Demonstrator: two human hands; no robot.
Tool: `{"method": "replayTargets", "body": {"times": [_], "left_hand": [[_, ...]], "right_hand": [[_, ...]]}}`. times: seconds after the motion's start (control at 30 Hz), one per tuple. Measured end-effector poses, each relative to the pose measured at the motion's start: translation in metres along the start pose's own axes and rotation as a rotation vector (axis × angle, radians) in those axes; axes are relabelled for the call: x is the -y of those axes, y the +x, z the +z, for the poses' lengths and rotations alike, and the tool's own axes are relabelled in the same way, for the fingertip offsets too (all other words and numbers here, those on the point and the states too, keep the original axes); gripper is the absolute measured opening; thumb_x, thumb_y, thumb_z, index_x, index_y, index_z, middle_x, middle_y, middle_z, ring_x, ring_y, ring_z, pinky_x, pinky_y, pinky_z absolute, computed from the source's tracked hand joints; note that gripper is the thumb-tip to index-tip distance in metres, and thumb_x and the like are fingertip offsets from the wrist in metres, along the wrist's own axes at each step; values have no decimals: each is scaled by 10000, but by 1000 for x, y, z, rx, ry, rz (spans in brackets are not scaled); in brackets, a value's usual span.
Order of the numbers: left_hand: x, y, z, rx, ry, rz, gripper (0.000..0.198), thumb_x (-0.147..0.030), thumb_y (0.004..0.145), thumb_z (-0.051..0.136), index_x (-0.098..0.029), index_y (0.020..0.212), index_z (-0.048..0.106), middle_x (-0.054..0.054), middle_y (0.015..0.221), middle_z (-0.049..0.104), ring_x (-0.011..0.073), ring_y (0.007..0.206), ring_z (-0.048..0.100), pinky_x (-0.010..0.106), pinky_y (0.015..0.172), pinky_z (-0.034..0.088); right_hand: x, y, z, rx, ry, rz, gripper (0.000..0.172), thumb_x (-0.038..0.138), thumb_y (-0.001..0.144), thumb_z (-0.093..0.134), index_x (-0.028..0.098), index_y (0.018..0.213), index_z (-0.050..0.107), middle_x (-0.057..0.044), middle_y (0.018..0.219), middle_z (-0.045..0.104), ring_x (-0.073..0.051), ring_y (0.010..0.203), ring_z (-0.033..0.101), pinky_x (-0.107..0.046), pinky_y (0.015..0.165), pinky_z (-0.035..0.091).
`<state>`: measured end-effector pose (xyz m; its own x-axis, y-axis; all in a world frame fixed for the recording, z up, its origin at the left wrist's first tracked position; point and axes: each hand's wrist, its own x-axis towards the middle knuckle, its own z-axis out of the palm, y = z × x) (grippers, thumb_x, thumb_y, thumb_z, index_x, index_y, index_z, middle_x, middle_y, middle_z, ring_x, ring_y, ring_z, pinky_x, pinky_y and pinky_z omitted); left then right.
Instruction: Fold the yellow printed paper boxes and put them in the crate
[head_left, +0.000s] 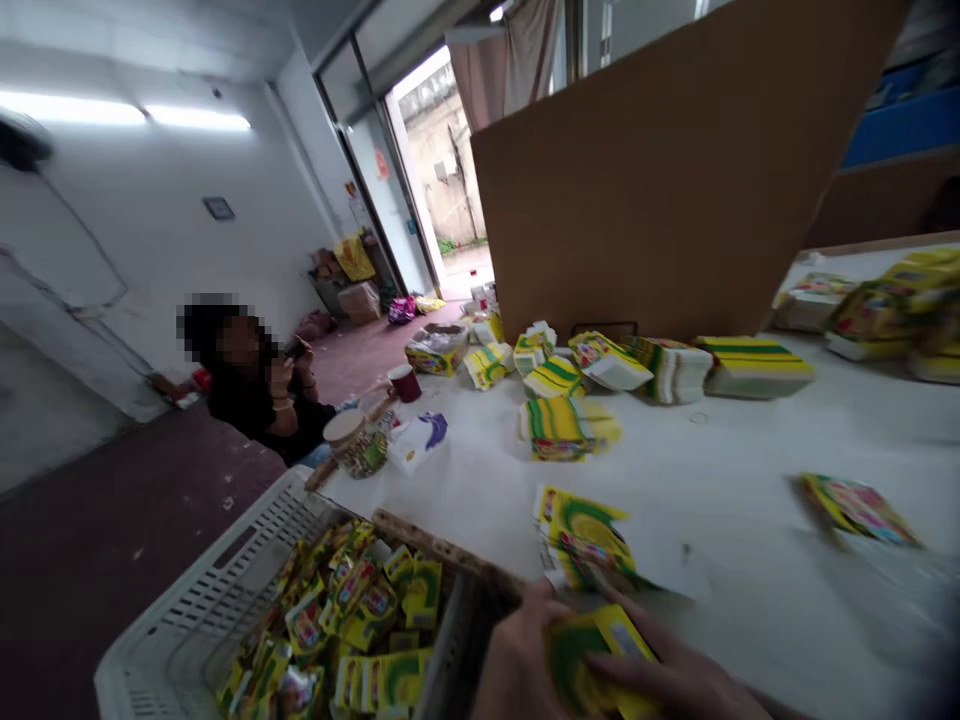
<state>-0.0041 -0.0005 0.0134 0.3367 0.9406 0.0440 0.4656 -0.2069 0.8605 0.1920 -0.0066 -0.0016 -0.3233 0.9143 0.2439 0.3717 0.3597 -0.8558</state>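
The left hand [516, 655] and the right hand [675, 668] are at the lower centre of the frame, at the near edge of the white table [742, 500]. Both hold one yellow-and-green box [574, 650]. The left fingers are closed at its left side; their exact curl is blurred. The right hand grips from the right, thumb laid across the front face, fingers bent behind the upper edge.

Flat cartons [589, 525] lie on the table just above the hands. A carton stack [556, 428] stands farther up, below a row of further stacks along the base of the cardboard sheet [660, 180]. A separate packet [859, 508] lies at the right of the frame.

At the lower left, a white crate [217, 545] contains many yellow packets [360, 600]. A jar [360, 445], a tissue pack [418, 440] and a red mug [405, 383] occupy the table's left end. A seated person [259, 405] is at left.
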Motion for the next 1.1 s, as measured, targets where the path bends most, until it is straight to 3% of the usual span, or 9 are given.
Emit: {"method": "replayTargets", "body": {"times": [0.1, 0.2, 0.43, 0.57, 0.63, 0.73, 0.8, 0.93, 1.1], "left_hand": [[-10, -7, -8, -69, 134, 129, 607, -344, 646, 735, -168, 1174, 494, 112, 1065, 689, 283, 957, 668, 392, 843, 553], [-4, -13, -6, -111, 326, 211, 689, -364, 689, 728, -149, 1266, 420, 165, 1157, 643, 322, 1048, 628, 484, 907, 521], [4, -13, 14, -42, 415, 255, 712, -212, 707, 707, -111, 1324, 367, 206, 1192, 620, 350, 1044, 616, 526, 859, 531], [9, -13, 3, -33, 120, 91, 632, -178, 689, 706, -177, 1274, 466, 129, 1174, 647, 292, 1009, 636, 452, 867, 532], [11, -14, -12, -258, -228, 47, 563, -265, 707, 729, -224, 1226, 512, 65, 1131, 666, 219, 936, 655, 341, 820, 542], [11, -12, -36, -782, -778, 13, 566, -621, 766, 589, -235, 1179, 552, 47, 1141, 655, 193, 949, 642, 301, 815, 531], [12, -11, -46, -906, -997, -91, 701, -775, 742, 458, -211, 1144, 566, 79, 1159, 642, 219, 1037, 619, 338, 868, 520], [18, -9, -42, -768, -1090, -298, 770, -770, 668, 579, -164, 1142, 570, 135, 1150, 631, 221, 941, 640, 320, 747, 551], [17, -9, -9, -485, -1134, -327, 711, -688, 703, 635, -176, 1191, 565, 114, 1128, 632, 192, 914, 631, 277, 733, 546]], "right_hand": [[23, -7, -3, 185, -81, 57, 543, 212, 861, 523, 356, 1383, 479, -53, 1534, 348, -307, 1401, 338, -514, 1109, 341], [32, -12, 1, 156, -41, 158, 742, 207, 876, 502, 219, 1527, 144, -121, 1603, 110, -295, 1459, 178, -521, 1147, 252], [26, -9, 25, -223, 106, 214, 506, 261, 978, 330, 170, 1475, 306, -144, 1431, 485, -222, 1330, 457, -428, 1117, 357], [29, 0, 30, -203, 188, 176, 574, 307, 958, 440, 193, 1487, 248, -141, 1387, 512, -229, 1206, 555, -390, 1009, 471], [28, 8, 21, -265, 135, 181, 574, 342, 923, 522, 188, 1440, 329, -139, 1284, 566, -226, 1047, 610, -379, 906, 524], [18, 26, 5, -439, -245, 261, 415, 314, 902, 560, 147, 1278, 507, -155, 1178, 573, -259, 1033, 560, -425, 916, 490], [9, 38, -1, -461, -439, 334, 302, 272, 870, 605, 132, 1137, 594, -175, 1118, 573, -304, 1053, 524, -484, 931, 456], [0, 53, 0, -418, -495, 375, 86, 187, 814, 647, 170, 894, 618, -146, 984, 591, -315, 964, 521, -509, 874, 442], [13, 49, 3, -392, -429, 369, 207, 145, 799, 637, 190, 952, 505, -58, 886, 601, -241, 852, 555, -393, 805, 451]]}}
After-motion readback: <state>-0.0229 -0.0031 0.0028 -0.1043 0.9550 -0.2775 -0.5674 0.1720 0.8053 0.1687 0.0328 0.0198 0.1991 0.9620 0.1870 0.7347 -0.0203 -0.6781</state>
